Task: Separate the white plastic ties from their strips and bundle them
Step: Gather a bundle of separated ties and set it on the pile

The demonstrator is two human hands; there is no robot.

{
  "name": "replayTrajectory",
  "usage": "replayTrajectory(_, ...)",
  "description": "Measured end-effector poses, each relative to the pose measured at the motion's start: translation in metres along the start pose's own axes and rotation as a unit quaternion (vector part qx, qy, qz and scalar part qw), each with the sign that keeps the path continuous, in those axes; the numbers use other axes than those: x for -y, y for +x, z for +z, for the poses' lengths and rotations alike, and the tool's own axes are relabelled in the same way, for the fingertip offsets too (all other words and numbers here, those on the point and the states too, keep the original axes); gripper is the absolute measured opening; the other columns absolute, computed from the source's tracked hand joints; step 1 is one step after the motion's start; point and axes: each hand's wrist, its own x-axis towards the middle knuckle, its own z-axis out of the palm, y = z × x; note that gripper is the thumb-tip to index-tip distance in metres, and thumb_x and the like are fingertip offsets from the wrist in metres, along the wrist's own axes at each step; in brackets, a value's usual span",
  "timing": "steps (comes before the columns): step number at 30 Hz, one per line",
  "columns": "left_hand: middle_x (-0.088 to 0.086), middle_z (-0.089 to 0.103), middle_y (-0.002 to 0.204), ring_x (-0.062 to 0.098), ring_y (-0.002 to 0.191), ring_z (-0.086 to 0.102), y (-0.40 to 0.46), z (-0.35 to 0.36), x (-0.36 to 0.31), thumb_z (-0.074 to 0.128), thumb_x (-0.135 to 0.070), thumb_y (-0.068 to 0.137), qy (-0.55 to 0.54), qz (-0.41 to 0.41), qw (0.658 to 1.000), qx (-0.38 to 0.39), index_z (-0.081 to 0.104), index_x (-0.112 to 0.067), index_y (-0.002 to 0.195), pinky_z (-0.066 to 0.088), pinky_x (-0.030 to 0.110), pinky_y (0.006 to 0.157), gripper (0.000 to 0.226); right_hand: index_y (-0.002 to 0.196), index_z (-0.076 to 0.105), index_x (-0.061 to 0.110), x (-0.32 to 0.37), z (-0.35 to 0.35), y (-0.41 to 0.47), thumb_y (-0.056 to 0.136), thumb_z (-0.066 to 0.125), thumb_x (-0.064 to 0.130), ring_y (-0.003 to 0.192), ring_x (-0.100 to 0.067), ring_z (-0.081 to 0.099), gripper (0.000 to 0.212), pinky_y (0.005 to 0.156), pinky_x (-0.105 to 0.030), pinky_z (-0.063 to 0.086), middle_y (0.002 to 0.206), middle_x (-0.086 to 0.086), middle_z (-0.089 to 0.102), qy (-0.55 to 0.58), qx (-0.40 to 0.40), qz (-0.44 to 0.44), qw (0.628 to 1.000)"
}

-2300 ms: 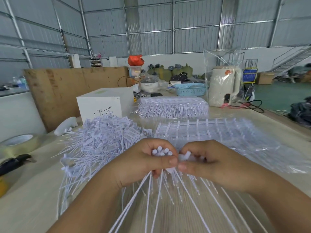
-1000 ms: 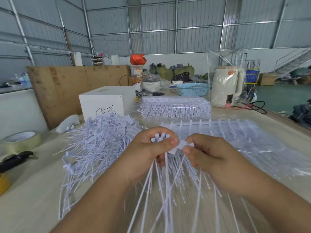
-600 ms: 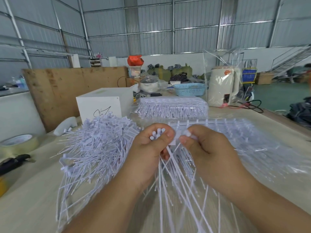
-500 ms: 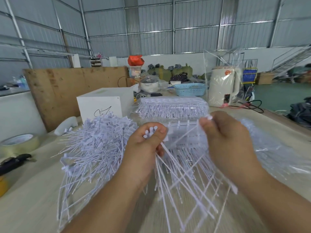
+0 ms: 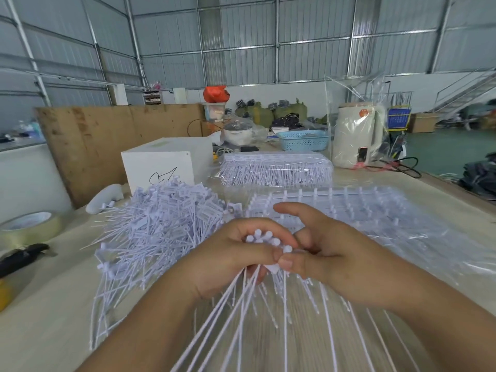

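Left hand [image 5: 228, 259] grips a small bundle [image 5: 264, 241] above the desk [image 5: 48, 326], right hand's [image 5: 330, 253] fingers pinching one more tie in; loose pile [image 5: 161, 226] done, bagged strips [image 5: 349, 213] left.

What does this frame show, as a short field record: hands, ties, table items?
left hand: grips a bunch of ties, heads up
right hand: thumb pinches a tie against the bunch
loose pile: left of the hands
bagged strips: behind the right hand
second pack: farther back
tape roll: far left
white box: behind the pile
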Motion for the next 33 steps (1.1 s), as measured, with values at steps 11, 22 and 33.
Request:
replayTrajectory(11, -0.005, 0.063, 0.070, 0.013, 0.055, 0.050, 0.002, -0.004, 0.001, 0.059, -0.005, 0.068, 0.012, -0.031, 0.999, 0.022, 0.077, -0.026, 0.082, 0.045, 0.022, 0.048, 0.031, 0.073, 0.060, 0.027, -0.002, -0.001, 0.000, 0.075, 0.053, 0.078, 0.052, -0.008, 0.045, 0.052, 0.054, -0.029, 0.035, 0.056, 0.009, 0.050, -0.065, -0.033, 0.041, 0.996)
replayTrajectory(22, -0.010, 0.069, 0.078, 0.001, 0.067, 0.063, 0.003, 0.000, 0.005, 0.066, -0.006, 0.079, -0.065, 0.057, 0.995, -0.043, 0.074, -0.024, 0.086, 0.048, 0.013, 0.059, 0.022, 0.071, 0.057, 0.021, 0.007, -0.004, 0.001, 0.083, 0.054, 0.054, 0.042, -0.004, 0.036, 0.035, 0.046, -0.017, 0.028, 0.047, 0.011, 0.042, -0.033, -0.138, 0.023, 0.990)
replayTrajectory(33, -0.012, 0.063, 0.071, 0.003, 0.058, 0.057, 0.007, 0.003, 0.003, 0.074, -0.018, 0.076, -0.077, 0.061, 0.984, -0.148, 0.070, -0.029, 0.080, 0.046, 0.025, 0.056, 0.013, 0.065, 0.047, 0.019, 0.003, -0.004, 0.007, 0.088, 0.057, 0.043, 0.046, -0.003, 0.047, 0.035, 0.044, -0.023, 0.029, 0.048, 0.015, 0.050, -0.138, -0.328, 0.063, 0.932)
